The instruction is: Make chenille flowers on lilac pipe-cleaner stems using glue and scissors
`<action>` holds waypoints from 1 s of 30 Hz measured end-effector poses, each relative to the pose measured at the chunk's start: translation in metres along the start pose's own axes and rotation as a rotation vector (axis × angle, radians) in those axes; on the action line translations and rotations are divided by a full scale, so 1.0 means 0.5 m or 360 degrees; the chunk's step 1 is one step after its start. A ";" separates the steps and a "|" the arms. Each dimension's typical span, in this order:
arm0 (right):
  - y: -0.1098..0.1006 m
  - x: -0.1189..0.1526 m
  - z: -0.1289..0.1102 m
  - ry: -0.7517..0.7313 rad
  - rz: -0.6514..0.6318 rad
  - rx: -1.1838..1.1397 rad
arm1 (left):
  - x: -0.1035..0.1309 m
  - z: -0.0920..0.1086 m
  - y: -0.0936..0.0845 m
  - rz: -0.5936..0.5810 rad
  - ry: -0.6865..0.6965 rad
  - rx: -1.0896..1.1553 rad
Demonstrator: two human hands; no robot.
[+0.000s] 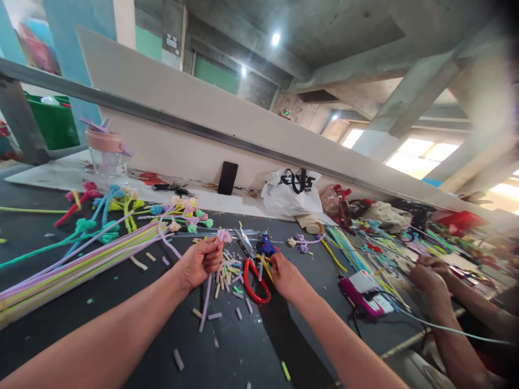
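My left hand (205, 259) is closed around a lilac pipe-cleaner stem (206, 305), with a small pink fuzzy flower (224, 235) above the fingers. My right hand (286, 274) has its fingers curled at a blue-and-yellow tool (266, 246), partly hidden, whose kind I cannot make out. A pale translucent stick (261, 267) shows beside it. Between my hands lie scissors with red handles (256, 286), blades spread and pointing away. Short cut pipe-cleaner pieces (227, 275) are scattered around them.
Long pastel pipe cleaners (101, 256) and finished fuzzy flowers (190, 210) lie left. Behind stand a lidded cup (107, 156), a black phone (227, 178) and a white plastic bag (292, 192). Right are a purple-and-white device (365, 294) and another person's hands (432, 273).
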State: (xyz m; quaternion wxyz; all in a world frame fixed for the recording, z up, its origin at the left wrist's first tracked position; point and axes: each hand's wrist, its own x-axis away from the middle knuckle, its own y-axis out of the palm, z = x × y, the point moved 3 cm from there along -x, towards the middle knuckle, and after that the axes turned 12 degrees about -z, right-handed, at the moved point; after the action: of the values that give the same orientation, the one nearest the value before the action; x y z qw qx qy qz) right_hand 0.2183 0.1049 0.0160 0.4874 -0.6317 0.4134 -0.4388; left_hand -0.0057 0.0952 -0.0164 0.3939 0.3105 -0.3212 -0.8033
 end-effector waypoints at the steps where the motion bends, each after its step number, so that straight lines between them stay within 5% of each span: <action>1: -0.004 -0.007 0.000 0.0035 0.0060 -0.0009 | 0.000 0.000 0.001 -0.0006 0.0004 -0.0004; 5: -0.019 -0.047 0.006 0.0195 0.0273 -0.0022 | 0.001 0.000 0.002 -0.0038 0.0005 -0.0017; 13: -0.023 -0.110 0.047 0.0149 0.0140 -0.0011 | -0.001 -0.001 0.003 -0.0101 0.0005 0.0018; 22: -0.029 -0.118 0.069 0.0107 0.0071 -0.0026 | -0.004 -0.003 0.004 -0.0094 -0.0015 0.0032; 30: -0.058 -0.096 0.079 -0.0105 0.0266 -0.0304 | -0.005 -0.003 0.000 -0.0055 -0.0014 0.0029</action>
State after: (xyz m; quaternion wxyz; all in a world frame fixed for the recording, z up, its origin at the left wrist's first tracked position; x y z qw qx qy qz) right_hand 0.2457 0.1659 0.0315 0.4733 -0.6525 0.4884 -0.3343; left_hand -0.0032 0.0966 -0.0168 0.3756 0.3160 -0.3247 -0.8085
